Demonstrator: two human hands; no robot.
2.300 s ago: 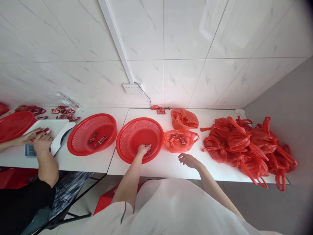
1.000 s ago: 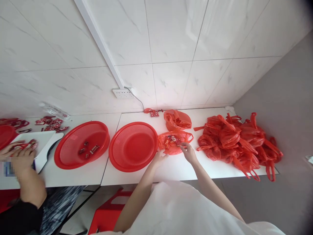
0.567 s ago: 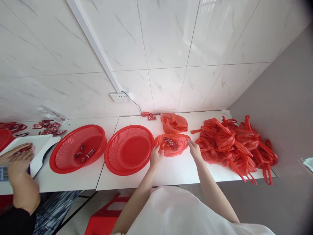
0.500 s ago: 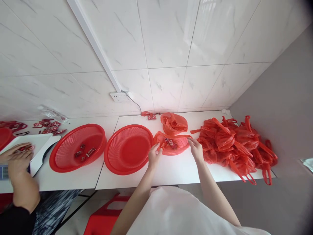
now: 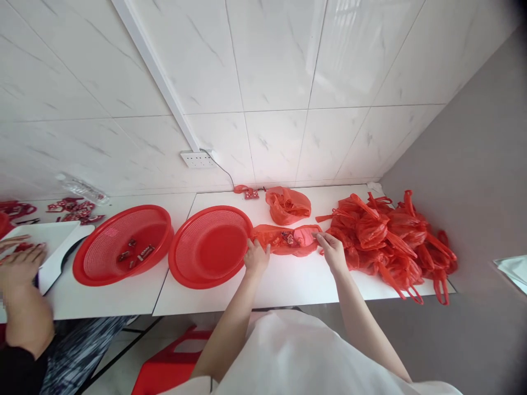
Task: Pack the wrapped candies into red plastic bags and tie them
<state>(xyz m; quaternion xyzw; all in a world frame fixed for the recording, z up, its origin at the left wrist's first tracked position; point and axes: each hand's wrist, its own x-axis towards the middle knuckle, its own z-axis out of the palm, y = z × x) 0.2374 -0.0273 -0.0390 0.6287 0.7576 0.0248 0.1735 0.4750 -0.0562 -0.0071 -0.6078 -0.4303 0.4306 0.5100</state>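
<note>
A thin red plastic bag (image 5: 275, 246) lies on the white table in front of me, stretched sideways with its mouth open. Small wrapped packets (image 5: 287, 237) show inside it. At the bag's left end, my left hand (image 5: 257, 258) has its fingers closed on the plastic, partly hidden by the hand's back. My right hand (image 5: 332, 251) pinches the opposite end between thumb and fingers. Just behind sits another red plastic bag (image 5: 288, 205), bunched up. An upright red mesh basket (image 5: 212, 247) stands close to my left hand.
Many tied red bags (image 5: 382, 236) are heaped at the right by the grey partition. A second basket (image 5: 94, 247) with several small packets stands further left. Beside it, a co-worker's hand (image 5: 20, 266) rests over a white tray (image 5: 61, 233). A socket (image 5: 198, 159) is on the wall.
Both hands have closed on the bag's ends, and the bag is drawn out longer and narrower. The co-worker's hand has shifted left. My view has moved slightly.
</note>
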